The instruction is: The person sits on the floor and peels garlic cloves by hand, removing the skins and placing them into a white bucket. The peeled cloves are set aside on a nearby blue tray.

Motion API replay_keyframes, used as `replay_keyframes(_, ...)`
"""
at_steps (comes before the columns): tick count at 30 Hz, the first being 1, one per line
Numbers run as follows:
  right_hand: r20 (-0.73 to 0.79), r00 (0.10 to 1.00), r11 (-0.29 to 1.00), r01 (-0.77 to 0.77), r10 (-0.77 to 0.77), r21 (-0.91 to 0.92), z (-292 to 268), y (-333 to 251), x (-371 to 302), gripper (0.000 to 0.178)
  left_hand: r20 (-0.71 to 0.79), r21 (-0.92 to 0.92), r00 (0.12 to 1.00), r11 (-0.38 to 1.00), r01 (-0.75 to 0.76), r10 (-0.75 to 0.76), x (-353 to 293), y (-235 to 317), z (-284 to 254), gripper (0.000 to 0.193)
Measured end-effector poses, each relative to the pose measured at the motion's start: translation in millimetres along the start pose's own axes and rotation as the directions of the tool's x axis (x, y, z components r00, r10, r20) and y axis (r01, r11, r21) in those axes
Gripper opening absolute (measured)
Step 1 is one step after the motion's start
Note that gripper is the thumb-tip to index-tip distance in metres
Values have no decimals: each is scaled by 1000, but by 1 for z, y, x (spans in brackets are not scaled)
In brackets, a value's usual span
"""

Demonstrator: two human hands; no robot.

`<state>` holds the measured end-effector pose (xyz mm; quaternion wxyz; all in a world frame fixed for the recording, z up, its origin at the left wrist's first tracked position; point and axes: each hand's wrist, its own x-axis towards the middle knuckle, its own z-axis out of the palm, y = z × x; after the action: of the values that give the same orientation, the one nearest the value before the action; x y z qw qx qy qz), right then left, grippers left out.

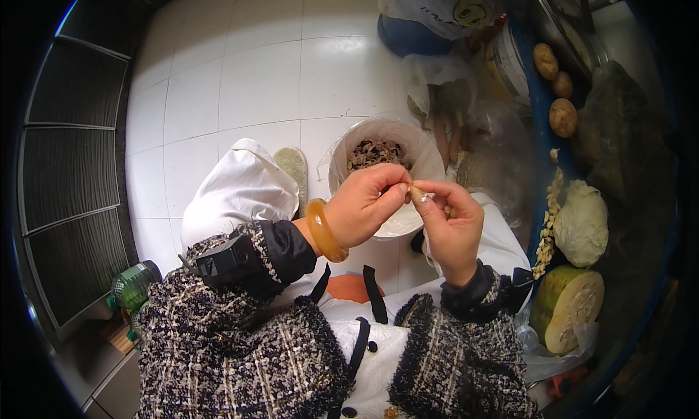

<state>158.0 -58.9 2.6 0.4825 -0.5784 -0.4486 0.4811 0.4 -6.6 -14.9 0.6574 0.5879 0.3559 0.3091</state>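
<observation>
My left hand (360,206), with an amber bangle (326,230) at its wrist, pinches the tip of a small pale garlic clove (417,193). From the other side, the fingers and thumb of my right hand (455,226) grip the same clove, so the fingertips nearly meet. Both hands are over a bin (341,151) lined with a clear bag. Brownish scraps (377,153) lie inside it, and its near part is partly hidden by my hands. To the right, a row of peeled garlic cloves (547,226) runs along a blue-edged surface.
Beside the garlic row sit a pale cabbage (581,224) and a cut squash (568,308). Several potatoes (562,117) lie farther back. Plastic bags (491,146) crowd the floor right of the bin. Green bottles (136,284) stand at left near dark-fronted cabinets (69,168).
</observation>
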Motion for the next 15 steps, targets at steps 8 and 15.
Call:
replay_keyframes(8,141,951,845,-309,275,436,-6,-2,4,15,22,-188,996,978,89,-86,-1,3,-1,19)
replay_keyframes(15,43,983,962,-182,177,205,-3,-1,3,14,-5,-185,996,979,85,-88,0,1,-1,20)
